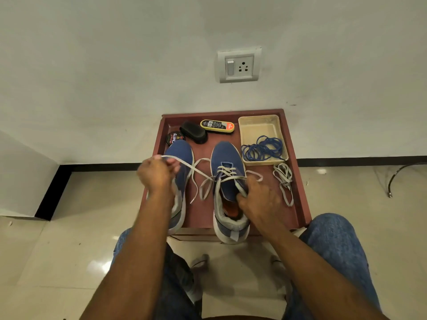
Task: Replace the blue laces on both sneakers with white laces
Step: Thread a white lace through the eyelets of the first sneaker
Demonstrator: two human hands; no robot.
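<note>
Tub [245, 127] of pale translucent plastic, rectangular, sits at the far right of the red-brown bench [298, 192] and holds the coiled blue laces [263, 148]. Two blue knit sneakers rest on the bench: left sneaker [182, 153], right sneaker [227, 158] with flat white lace [227, 179] threaded through its upper eyelets. Left hand [156, 174] pinches one lace end, pulled taut. Right hand [258, 200] grips the shoe collar, apparently also pinching the lace. Spare lace [284, 179] lies beside the tub. Round tin [174, 137], black brush [194, 132] and an oval polish sponge [217, 126] occupy the far edge.
</note>
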